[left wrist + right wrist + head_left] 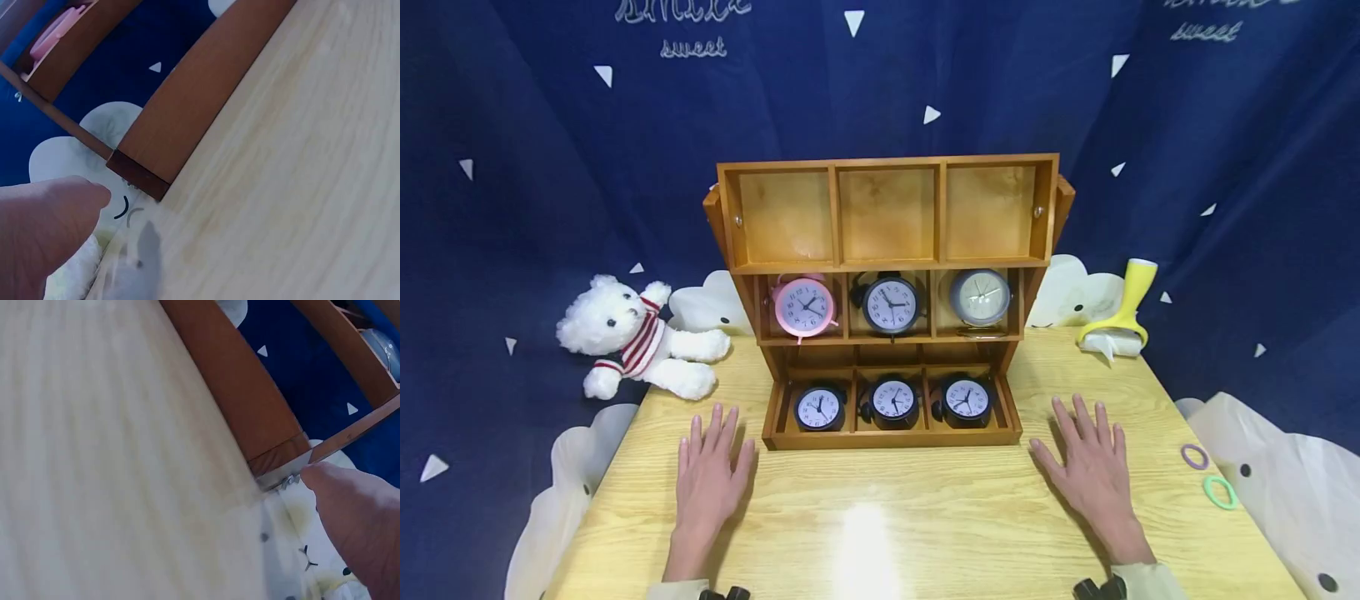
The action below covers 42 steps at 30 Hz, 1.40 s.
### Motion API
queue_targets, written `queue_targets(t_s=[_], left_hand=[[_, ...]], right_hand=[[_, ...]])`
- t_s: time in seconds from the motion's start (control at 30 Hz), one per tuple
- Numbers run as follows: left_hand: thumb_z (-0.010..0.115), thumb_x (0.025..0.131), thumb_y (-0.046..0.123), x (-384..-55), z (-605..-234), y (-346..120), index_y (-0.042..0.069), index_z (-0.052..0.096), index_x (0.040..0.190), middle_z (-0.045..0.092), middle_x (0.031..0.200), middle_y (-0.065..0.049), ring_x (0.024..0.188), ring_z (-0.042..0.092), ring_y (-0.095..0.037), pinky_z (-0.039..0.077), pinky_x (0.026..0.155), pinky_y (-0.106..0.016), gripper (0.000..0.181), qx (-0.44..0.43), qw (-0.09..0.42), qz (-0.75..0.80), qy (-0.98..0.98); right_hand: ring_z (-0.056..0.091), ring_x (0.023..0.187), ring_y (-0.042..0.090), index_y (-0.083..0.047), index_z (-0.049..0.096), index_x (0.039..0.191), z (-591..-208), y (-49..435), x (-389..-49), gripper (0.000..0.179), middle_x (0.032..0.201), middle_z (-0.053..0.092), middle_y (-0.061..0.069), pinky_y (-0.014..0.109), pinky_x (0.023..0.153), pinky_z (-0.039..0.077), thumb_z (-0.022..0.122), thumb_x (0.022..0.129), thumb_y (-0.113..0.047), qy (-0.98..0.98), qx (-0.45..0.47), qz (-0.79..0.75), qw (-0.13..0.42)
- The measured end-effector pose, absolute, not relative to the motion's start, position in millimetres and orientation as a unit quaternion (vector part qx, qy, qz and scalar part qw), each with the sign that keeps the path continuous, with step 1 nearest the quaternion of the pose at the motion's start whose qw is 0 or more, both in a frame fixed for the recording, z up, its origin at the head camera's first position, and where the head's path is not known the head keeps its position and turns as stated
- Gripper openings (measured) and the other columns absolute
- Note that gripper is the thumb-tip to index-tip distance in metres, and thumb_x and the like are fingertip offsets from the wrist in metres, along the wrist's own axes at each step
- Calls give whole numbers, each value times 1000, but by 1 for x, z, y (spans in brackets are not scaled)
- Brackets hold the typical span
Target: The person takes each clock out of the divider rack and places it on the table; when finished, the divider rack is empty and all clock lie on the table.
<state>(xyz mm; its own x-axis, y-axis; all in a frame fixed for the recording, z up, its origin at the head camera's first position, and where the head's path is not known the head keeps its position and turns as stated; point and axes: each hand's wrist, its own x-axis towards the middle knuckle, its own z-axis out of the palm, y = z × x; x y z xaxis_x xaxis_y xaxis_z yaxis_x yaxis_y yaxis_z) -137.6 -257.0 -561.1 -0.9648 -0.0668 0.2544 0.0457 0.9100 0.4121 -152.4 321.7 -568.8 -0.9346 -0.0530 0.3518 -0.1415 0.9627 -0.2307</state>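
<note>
A three-tiered wooden organizer box (891, 439) stands in the middle of the table. In its middle tier sit a pink alarm clock (805, 307), a black alarm clock (891, 304) and a grey round clock (981, 297). Three more black clocks fill the lowest tier: left clock (819, 408), centre clock (893, 400) and right clock (967, 400). My left hand (709, 475) is over the table just left of the box, fingers straight and spread. On the other side, my right hand (1092, 467) lies likewise, holding nothing. Each wrist view shows part of a hand near the box's wooden side.
A white teddy bear (643, 337) in a striped top lies at the table's left back. At the right back stands a yellow-handled lint roller (1123, 312). A purple ring (1195, 456) and a green ring (1221, 492) lie near the right edge. A navy curtain (880, 92) hangs behind.
</note>
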Motion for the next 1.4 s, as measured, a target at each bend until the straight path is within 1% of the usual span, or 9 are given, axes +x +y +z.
queue_targets(t_s=[0.2,0.33,0.5,0.6,0.8,0.9,1.07,1.23,1.4], left_hand=[[43,111,45,-143,-559,-248,15,28,166,19,173,-17,158,6,-47,9,125,-70,64,1,144,-247,-958],[45,111,43,-146,-561,-238,13,30,166,21,172,-19,156,11,-52,10,124,-71,64,-5,152,-287,-946],[46,111,44,-153,-569,-224,16,25,167,16,174,-14,157,7,-49,8,125,-71,66,-1,131,-372,-919],[48,111,43,-159,-574,-216,15,23,168,14,174,-14,159,5,-45,9,127,-66,69,0,116,-429,-896],[54,110,38,-171,-581,-204,8,24,166,20,173,-15,159,16,-37,17,129,-57,71,2,117,-505,-855],[56,109,38,-171,-583,-201,8,25,166,26,171,-14,157,24,-35,21,129,-54,72,21,122,-526,-842],[60,107,39,-170,-584,-200,8,30,165,33,167,-16,153,33,-35,26,127,-53,72,45,127,-551,-824],[62,107,36,-170,-586,-201,7,32,164,35,166,-18,151,36,-37,29,126,-53,71,43,125,-560,-818],[65,105,32,-171,-588,-202,5,34,163,38,164,-19,149,38,-37,31,124,-54,71,41,136,-557,-818]], right_hand=[[5,159,44,-16,25,167,-550,313,-164,87,171,21,20,70,124,10,61,99,-56,-965,61,151,204],[13,158,45,-11,22,167,-527,301,-174,92,170,24,21,67,125,15,65,98,-52,-951,71,194,231],[33,149,48,-2,32,162,-490,283,-192,90,163,37,26,65,122,28,76,92,-38,-911,97,273,294],[40,145,47,0,41,158,-470,271,-204,85,158,44,26,60,122,33,80,88,-31,-878,123,314,341],[52,138,42,1,54,149,-440,247,-223,77,149,56,23,49,120,42,82,83,-29,-823,171,347,415],[54,136,42,3,56,146,-429,237,-232,77,147,58,23,50,117,44,85,80,-26,-817,186,357,413],[54,135,42,6,53,147,-418,226,-245,82,146,57,26,59,112,46,88,79,-23,-831,195,356,381],[52,136,43,5,48,150,-411,216,-252,85,147,55,27,63,110,46,88,81,-25,-851,186,346,347],[54,130,47,7,44,151,-408,210,-258,87,144,54,31,65,105,49,88,82,-24,-871,178,328,320]])
